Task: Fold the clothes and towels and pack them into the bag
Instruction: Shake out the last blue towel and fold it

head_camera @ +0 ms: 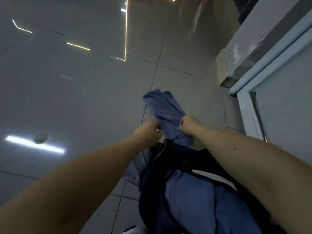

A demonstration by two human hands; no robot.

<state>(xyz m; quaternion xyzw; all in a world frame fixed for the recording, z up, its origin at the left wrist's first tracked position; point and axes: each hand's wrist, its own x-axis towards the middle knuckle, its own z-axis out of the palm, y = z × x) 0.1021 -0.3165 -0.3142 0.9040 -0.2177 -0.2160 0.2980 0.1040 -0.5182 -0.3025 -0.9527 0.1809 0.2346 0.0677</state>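
Both arms reach out over the glossy tiled floor (67, 85). The left hand (148, 131) curls its fingers and pinches the near left edge of the blue towel (164, 111). The right hand (189, 124) is fisted tight on the right edge, and the towel hangs bunched between them. Right underneath gapes the dark navy bag (150, 191), stuffed with blue clothes (190, 205). A white strip (215, 179) runs along the bag's rim, too blurred to read. There's a white door frame (276, 78) off to the right.
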